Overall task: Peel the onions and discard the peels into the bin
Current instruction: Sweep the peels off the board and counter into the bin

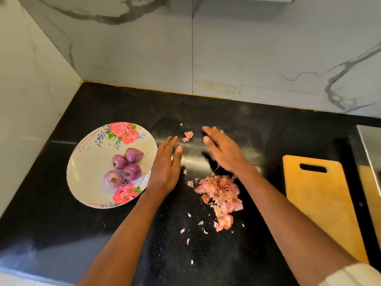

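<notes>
Several peeled purple onions (123, 169) lie together on a white plate (88, 172) with pink roses, at the left of the black counter. A heap of pink onion peels (220, 193) lies on the counter to the right of the plate, with small scraps (188, 136) further back between my hands. My left hand (167, 164) lies flat on the counter beside the plate, fingers straight. My right hand (222, 150) is open and blurred, just behind the heap, holding nothing. No bin is in view.
A wooden cutting board (321, 201) lies at the right. A steel edge, perhaps a sink (371, 153), is at the far right. Marble-patterned walls close the back and left of the black counter (103, 223). Tiny peel bits are scattered toward the front.
</notes>
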`<state>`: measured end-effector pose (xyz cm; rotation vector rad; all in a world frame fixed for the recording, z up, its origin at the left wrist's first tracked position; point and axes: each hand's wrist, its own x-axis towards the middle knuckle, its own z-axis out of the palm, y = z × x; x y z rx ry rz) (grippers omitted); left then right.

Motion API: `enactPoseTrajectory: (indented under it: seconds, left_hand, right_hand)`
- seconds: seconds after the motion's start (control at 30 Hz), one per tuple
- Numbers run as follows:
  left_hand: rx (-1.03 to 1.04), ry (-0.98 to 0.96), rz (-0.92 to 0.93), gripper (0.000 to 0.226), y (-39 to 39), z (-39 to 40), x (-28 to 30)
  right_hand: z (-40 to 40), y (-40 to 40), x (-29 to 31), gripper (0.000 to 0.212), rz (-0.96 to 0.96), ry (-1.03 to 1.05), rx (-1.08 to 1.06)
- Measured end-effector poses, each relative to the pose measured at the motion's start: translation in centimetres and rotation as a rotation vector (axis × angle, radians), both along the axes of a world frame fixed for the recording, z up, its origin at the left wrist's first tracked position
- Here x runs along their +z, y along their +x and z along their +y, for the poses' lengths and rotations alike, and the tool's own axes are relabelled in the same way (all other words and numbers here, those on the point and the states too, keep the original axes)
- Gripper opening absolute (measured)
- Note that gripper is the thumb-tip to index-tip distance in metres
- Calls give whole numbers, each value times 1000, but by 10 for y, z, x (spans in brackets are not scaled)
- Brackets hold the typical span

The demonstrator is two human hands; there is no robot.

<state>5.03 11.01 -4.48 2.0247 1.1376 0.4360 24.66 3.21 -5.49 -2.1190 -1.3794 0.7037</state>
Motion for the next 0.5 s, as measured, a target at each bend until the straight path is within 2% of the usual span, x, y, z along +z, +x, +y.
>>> enactPoseTrajectory:
  seconds: [0.1, 0.2, 0.3, 0.43, 0.5]
  left_hand:
    - [7, 9, -68, 43, 0, 1, 2]
    - [-9, 6, -98, 46, -6, -2, 2]
    - [-11, 22, 6, 50, -16, 4, 2]
    - [-63, 157, 209, 51, -32, 12, 7]
    - [-84, 185, 249, 52, -39, 13, 8]
  right_hand:
    - [5, -28, -1, 51, 65, 15, 235]
    - [25, -18, 8, 44, 204, 141, 95]
    - [60, 0, 6, 48, 160, 130, 31]
    - [82, -13, -14, 46, -45, 28, 279]
    - [77, -21, -16, 48, -71, 22, 375]
